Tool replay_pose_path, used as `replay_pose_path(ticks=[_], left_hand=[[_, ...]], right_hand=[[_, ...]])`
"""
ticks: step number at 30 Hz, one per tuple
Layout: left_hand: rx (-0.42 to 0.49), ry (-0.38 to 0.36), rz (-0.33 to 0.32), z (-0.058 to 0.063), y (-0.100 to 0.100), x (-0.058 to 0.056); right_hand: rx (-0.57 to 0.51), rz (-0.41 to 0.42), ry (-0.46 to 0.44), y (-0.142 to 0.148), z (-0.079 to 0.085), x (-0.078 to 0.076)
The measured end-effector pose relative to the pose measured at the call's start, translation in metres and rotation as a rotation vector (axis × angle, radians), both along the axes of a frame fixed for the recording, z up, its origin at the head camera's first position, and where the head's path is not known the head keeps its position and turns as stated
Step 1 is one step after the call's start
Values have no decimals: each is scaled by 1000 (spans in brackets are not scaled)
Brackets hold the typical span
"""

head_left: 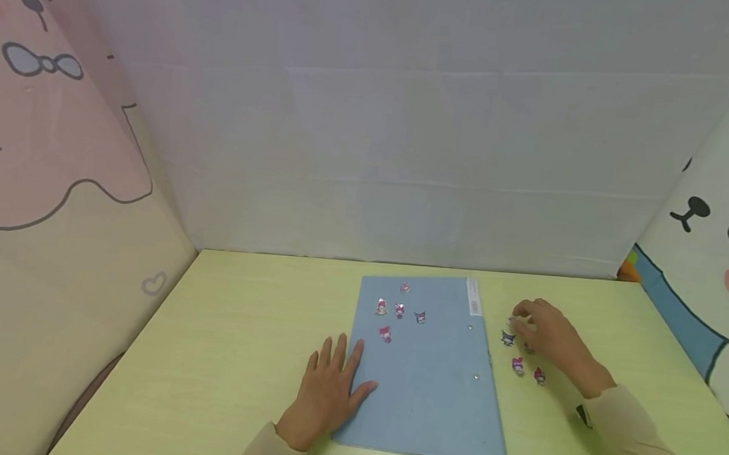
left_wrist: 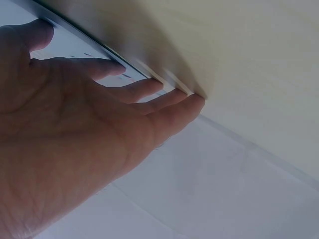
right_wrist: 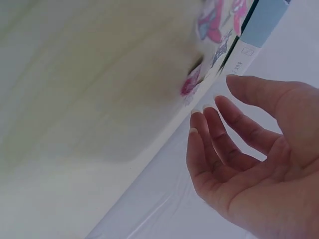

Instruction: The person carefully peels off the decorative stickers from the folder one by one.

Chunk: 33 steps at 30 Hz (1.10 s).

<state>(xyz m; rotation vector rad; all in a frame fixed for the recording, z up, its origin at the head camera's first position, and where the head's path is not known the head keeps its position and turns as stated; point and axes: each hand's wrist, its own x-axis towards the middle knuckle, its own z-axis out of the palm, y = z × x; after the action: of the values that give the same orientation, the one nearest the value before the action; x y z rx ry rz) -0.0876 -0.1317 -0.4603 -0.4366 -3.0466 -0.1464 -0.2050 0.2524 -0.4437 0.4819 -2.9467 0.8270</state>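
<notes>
A light blue folder [head_left: 428, 401] lies on the table. Several small cartoon stickers or flat charms, such as a pink one [head_left: 385, 334], sit on its upper part. My left hand [head_left: 328, 390] rests with spread fingers at the folder's left edge, its thumb on the cover. To the folder's right, my right hand [head_left: 550, 336] reaches over a loose group of similar pieces, among them a dark-eared figure [head_left: 508, 338] and a pink figure [head_left: 518, 366]. A small pale piece [head_left: 512, 321] shows by its fingertips. In the right wrist view, the bent fingers [right_wrist: 214, 124] and thumb stand apart with nothing visible between them.
A white barcode label [head_left: 474, 297] is on the folder's upper right corner. The pale yellow table [head_left: 236, 331] ends at a white sheet [head_left: 376, 151] behind. Printed cartoon panels stand at both sides. A small dark object [head_left: 584, 415] lies by the right sleeve.
</notes>
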Motion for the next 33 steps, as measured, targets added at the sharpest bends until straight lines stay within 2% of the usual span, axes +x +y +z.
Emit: replay_pose_path(ticks=[6, 18, 24, 28, 30, 33], left_hand=[[5, -9, -1, -2, 0, -1], [2, -11, 2, -2, 0, -1], [-2, -8, 4, -1, 0, 0], [-2, 7, -1, -2, 0, 0], [-2, 33, -7, -6, -1, -1], [-2, 36, -9, -6, -1, -1]], right_hand=[[4, 54, 49, -6, 1, 6], [-39, 131, 46, -16, 3, 23], [-22, 160, 24, -22, 4, 29], [-9, 221, 72, -25, 4, 34], [-5, 253, 94, -26, 5, 37], [-5, 293, 101, -27, 5, 41]])
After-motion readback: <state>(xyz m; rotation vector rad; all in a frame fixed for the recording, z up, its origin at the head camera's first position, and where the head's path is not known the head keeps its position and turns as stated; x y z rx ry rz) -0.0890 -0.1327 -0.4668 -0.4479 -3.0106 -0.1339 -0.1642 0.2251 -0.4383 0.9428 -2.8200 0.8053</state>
